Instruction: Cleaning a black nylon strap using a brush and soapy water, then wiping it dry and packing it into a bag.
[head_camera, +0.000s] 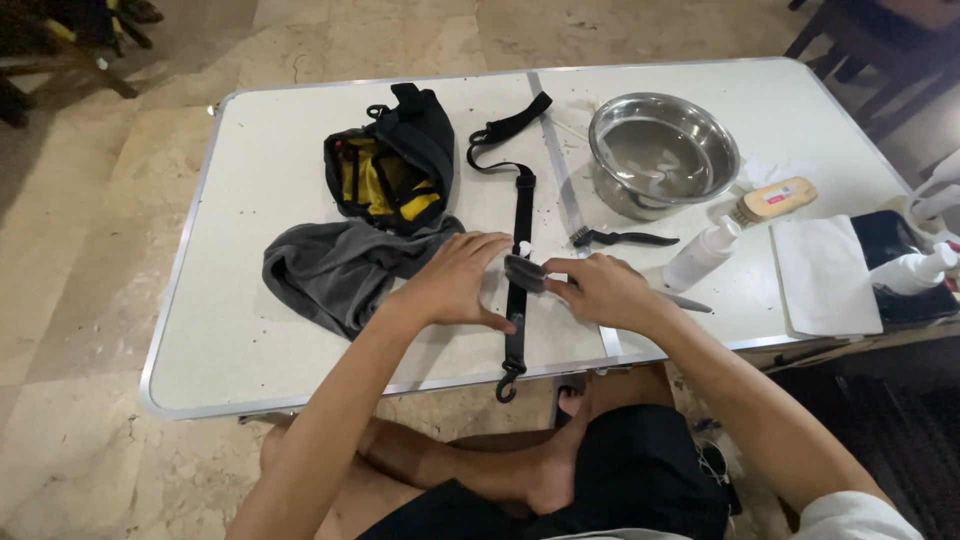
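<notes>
We see the black strap (519, 250) lying flat down the table (200, 300), just right of the grey cloth (335, 270). Left hand (455, 280) presses on it, fingers spread, gripping nothing. Right hand (600, 290) pinches a small dark brush (524, 272) touching the strap. Strap looks light, limp webbing, likely to slide; best pinned flat beside the brush. Steel bowl (660, 150) sits beyond the strap's right.

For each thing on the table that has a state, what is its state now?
black strap: laid out flat, hook end over the table edge
black and yellow bag: open
steel bowl: upright, liquid inside
white spray bottle: lying on its side
grey brush: held by right hand, on the strap
left hand: pressing the strap
</notes>
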